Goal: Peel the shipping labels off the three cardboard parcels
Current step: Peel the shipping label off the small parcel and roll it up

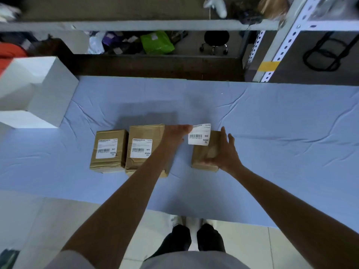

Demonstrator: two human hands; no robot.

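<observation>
Three brown cardboard parcels lie in a row on the blue cloth. The left parcel (108,151) and the middle parcel (144,148) each carry a white shipping label, the left label (106,148) and the middle label (141,148), stuck flat on top. My left hand (175,133) pinches a white label (199,135) by its upper left corner, and the label hangs lifted over the right parcel (204,155). My right hand (223,150) grips that parcel from its right side, thumb on the near end. Whether the label's lower edge still sticks to the box I cannot tell.
The blue cloth (272,123) covers the table. A white box (38,90) stands at the far left. Behind the table run a metal shelf rack (272,55), a green bag (157,42) and a black stool (215,40). My shoes show on the tiled floor below.
</observation>
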